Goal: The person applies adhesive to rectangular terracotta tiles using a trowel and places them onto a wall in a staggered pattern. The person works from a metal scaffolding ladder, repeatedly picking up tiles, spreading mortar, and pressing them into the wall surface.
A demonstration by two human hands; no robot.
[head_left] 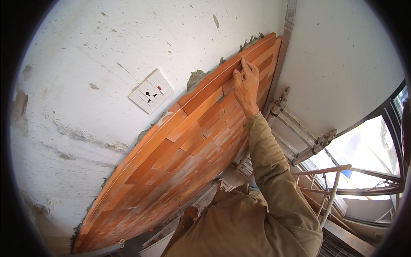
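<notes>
My right hand reaches up to the upper rows of narrow orange brick tiles on the wall. Its fingers are bent together, with the fingertips against the tile face just below the top edge. Whatever they pinch, if anything, is too small to make out. Low beside my body, my left hand shows only as a small dark shape at the end of its sleeve, near the lower part of the tiling. How its fingers are held is not visible. Grey mortar bulges out along the top edge of the tiles.
A white socket plate sits on the stained white wall above the tiles. A vertical metal bar stands at the tiling's right end. To the right are a ladder-like metal frame, scaffold tubes and a bright window.
</notes>
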